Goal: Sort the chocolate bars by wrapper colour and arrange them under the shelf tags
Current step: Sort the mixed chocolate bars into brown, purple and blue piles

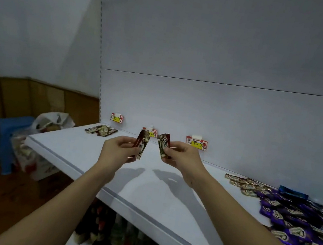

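Currently, left hand (119, 149) pinches a red bar (141, 145) and right hand (180, 157) a brown bar (162, 148), both above the shelf (91, 160) before the tags (196, 143). Risk: dim light may cause colour misreads and wrong placement

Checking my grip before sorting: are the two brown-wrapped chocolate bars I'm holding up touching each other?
Apart. The head view shows white shelf wall between the left hand's brown-wrapped bar and the right hand's brown-wrapped bar.

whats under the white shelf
Under the white shelf sits a lower level with dark mixed wrapped sweets; the shelf and forearms cover the rest.
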